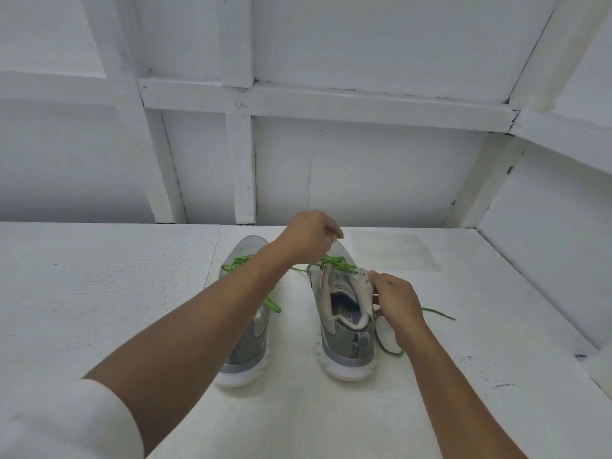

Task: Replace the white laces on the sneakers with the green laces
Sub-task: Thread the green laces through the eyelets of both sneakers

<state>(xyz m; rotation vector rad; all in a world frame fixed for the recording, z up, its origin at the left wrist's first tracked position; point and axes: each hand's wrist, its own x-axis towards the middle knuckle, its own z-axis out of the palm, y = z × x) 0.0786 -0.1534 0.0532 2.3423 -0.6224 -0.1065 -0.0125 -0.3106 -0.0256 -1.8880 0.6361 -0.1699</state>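
Left hand (pixel 311 238) pinches green lace (pixel 337 263) while right hand (pixel 395 301) grips sneaker (pixel 344 329).

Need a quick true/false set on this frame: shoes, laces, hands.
1. The left sneaker and right sneaker both point their heels toward the camera. True.
2. The left hand lies flat on the table. False: it is raised over the right sneaker's toe, fingers curled.
3. The right hand grips the right sneaker's upper edge. True.
4. The left sneaker carries white laces. False: its laces are green.
5. A green lace trails on the table to the right of the right sneaker. True.
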